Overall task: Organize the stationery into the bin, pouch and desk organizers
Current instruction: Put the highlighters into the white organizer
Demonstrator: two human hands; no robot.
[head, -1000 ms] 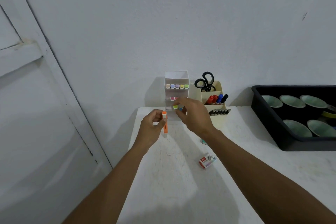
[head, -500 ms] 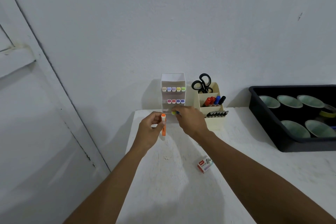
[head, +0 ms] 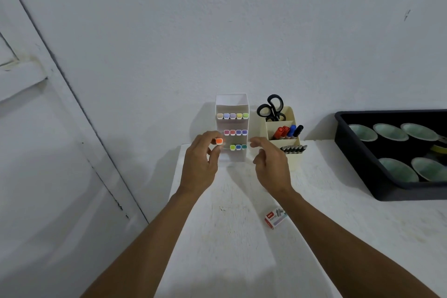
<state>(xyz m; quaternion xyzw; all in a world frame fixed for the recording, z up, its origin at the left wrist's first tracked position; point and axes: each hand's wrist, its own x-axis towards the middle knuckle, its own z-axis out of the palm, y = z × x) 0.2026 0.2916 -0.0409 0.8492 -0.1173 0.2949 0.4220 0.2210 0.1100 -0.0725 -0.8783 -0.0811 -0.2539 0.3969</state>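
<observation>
Lifted since 1 second ago: orange marker, pinched by left hand, at lowest row of white rack; right hand empty, relaxed. Probably light, rigid; grip near cap.

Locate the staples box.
Head view: the staples box lies on the white table, just left of the right forearm, nearer than the cream organizer.

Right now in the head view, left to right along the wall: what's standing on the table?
White marker rack → cream desk organizer, scissors standing in it → black bin.
</observation>
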